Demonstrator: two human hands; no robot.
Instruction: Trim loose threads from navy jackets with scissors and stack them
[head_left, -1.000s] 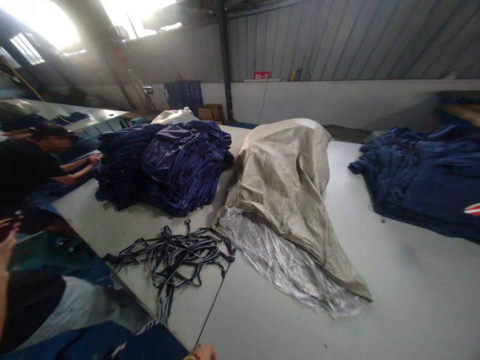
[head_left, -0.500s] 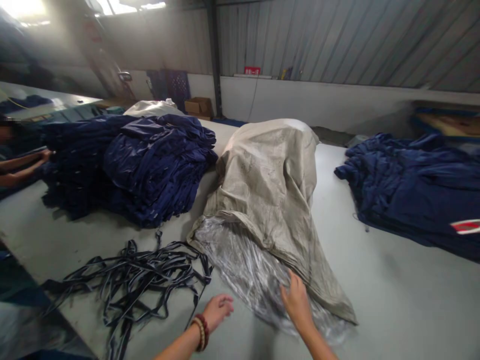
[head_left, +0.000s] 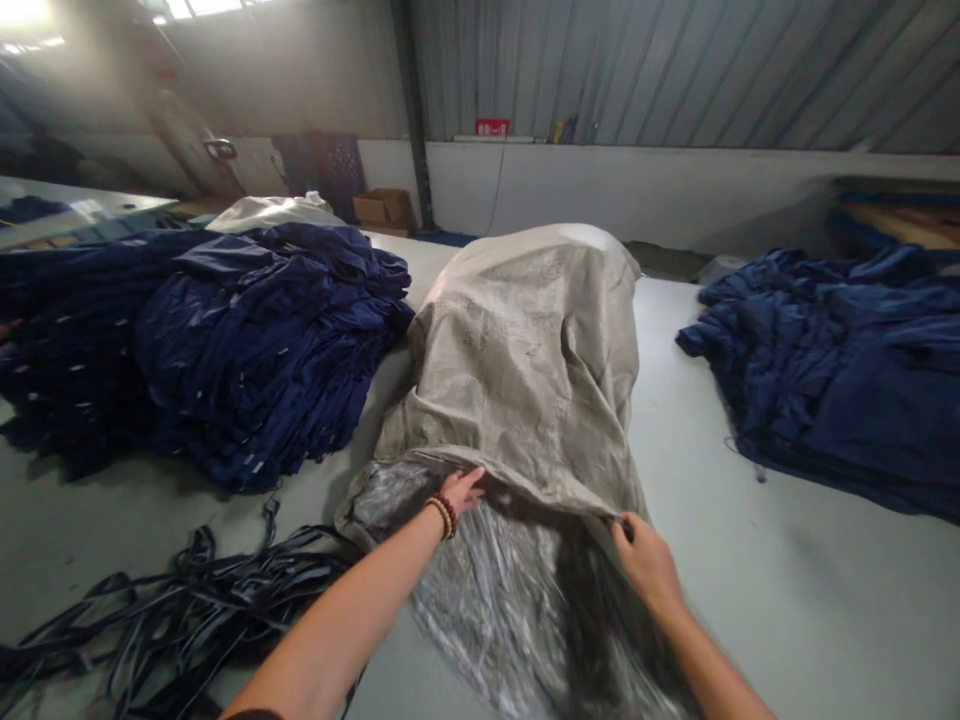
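A large, bulging beige woven sack (head_left: 517,350) lies on the table, its mouth facing me. Clear plastic lining (head_left: 487,600) spills out of that mouth towards the near side. My right hand (head_left: 646,560) pinches the right part of the sack's rim between thumb and fingers. At the rim's middle, my left hand (head_left: 463,490), with a beaded bracelet at the wrist, reaches in with fingers stretched and apart, touching the edge and the plastic. The sack's contents are hidden.
Dark blue garments (head_left: 270,350) are heaped on the left, and another blue pile (head_left: 840,380) lies on the right. Tangled dark straps (head_left: 202,600) spread at the near left. Behind stand a cardboard box (head_left: 384,207) and a post (head_left: 411,110).
Both hands have moved forward to the sack's mouth. My right hand has taken hold of the rim and lifted it back, baring more plastic. The view has shifted slightly.
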